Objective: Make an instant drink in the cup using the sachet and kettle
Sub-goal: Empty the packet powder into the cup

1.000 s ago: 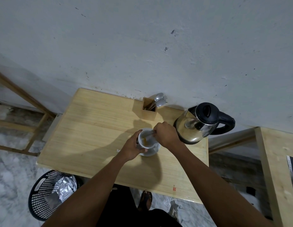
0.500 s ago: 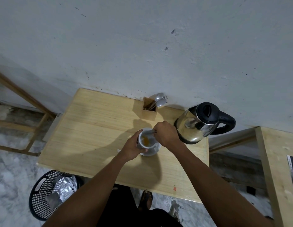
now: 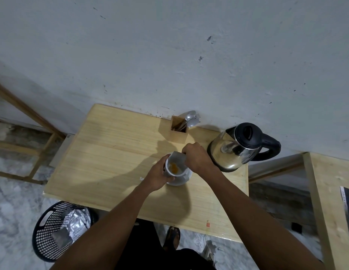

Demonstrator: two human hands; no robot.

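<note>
A white cup (image 3: 174,166) stands on a white saucer (image 3: 180,180) in the middle of the wooden table (image 3: 115,152). Orange powder lies in the cup's bottom. My left hand (image 3: 159,175) is wrapped around the cup's left side. My right hand (image 3: 197,156) pinches a silvery sachet (image 3: 178,157) and holds it tilted over the cup's far rim. A steel kettle (image 3: 238,148) with a black lid and handle stands on the table to the right, close to my right hand.
A wooden holder (image 3: 178,132) with spoons and a fork stands against the wall behind the cup. A black mesh bin (image 3: 56,228) with foil wrappers sits on the floor at the lower left. Another wooden table (image 3: 329,201) stands at the right.
The sachet now shows more clearly above the cup's rim, tipped by my right hand. More orange powder is visible in the cup. My left hand keeps its hold.
</note>
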